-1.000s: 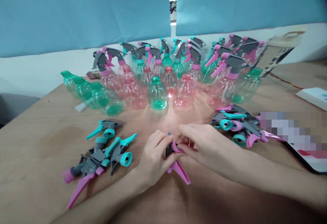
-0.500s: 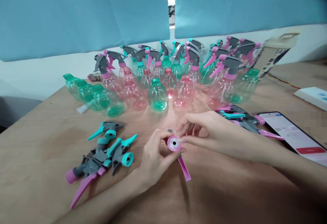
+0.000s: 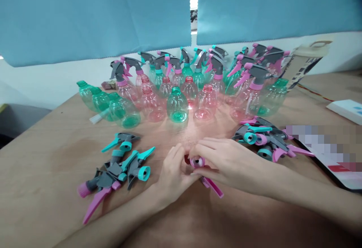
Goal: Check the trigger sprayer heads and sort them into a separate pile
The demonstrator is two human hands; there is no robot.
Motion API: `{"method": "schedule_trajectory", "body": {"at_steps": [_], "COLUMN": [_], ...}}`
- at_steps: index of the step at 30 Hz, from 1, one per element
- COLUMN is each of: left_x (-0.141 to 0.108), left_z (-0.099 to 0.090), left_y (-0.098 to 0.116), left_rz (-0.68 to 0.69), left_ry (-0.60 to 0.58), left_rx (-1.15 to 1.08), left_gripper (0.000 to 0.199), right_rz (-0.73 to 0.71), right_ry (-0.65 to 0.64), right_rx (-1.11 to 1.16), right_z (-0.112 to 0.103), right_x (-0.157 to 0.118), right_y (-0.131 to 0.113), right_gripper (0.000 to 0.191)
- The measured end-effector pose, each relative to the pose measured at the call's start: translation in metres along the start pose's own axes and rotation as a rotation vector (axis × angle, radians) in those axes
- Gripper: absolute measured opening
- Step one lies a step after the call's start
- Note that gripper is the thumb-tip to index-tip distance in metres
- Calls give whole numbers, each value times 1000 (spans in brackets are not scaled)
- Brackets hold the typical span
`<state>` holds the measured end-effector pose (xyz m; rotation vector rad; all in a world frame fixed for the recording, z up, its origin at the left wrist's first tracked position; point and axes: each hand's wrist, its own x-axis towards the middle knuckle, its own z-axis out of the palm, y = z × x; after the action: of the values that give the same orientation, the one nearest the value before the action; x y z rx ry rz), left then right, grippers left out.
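Note:
Between my hands, low over the table's front, is a spray trigger head [image 3: 212, 188] with a pink collar and a pink lever pointing down to the right. My left hand [image 3: 174, 172] is closed around its left side, thumb under the collar. The fingers of my right hand [image 3: 216, 161] wrap over the collar and cover much of it. Most of the grey body is hidden by my fingers. An open green bottle [image 3: 177, 106] and an open pink bottle [image 3: 206, 106] stand upright beyond my hands.
Loose trigger heads lie in a left pile [image 3: 113, 172] and a right pile [image 3: 267, 136]. A phone [image 3: 333, 165] lies at the right. Behind stand several bottles with spray heads, a tall cup [image 3: 305, 65] and a white box [image 3: 346, 110]. Green bottles [image 3: 124, 112] lean at the left.
My right hand has moved from beside the pink collar to wrap over it. The trigger head has turned, its lever swinging further right. The view has shifted slightly.

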<state>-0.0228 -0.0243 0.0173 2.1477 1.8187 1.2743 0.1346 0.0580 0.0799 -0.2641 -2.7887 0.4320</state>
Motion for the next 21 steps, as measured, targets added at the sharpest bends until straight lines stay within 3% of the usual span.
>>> {"method": "schedule_trajectory", "body": {"at_steps": [6, 10, 21], "left_x": [-2, -4, -3], "left_z": [2, 1, -9], "left_y": [-2, -6, 0], "left_rz": [43, 25, 64], "left_ry": [40, 70, 44], "left_rx": [0, 9, -22], "left_gripper": [30, 48, 48], "right_rz": [77, 118, 216], "right_ry": [-8, 13, 33], "right_rx": [-42, -19, 89], "right_z": [-2, 7, 7], "right_x": [0, -1, -4], "right_y": [0, 2, -6], "right_gripper": [20, 34, 19]}}
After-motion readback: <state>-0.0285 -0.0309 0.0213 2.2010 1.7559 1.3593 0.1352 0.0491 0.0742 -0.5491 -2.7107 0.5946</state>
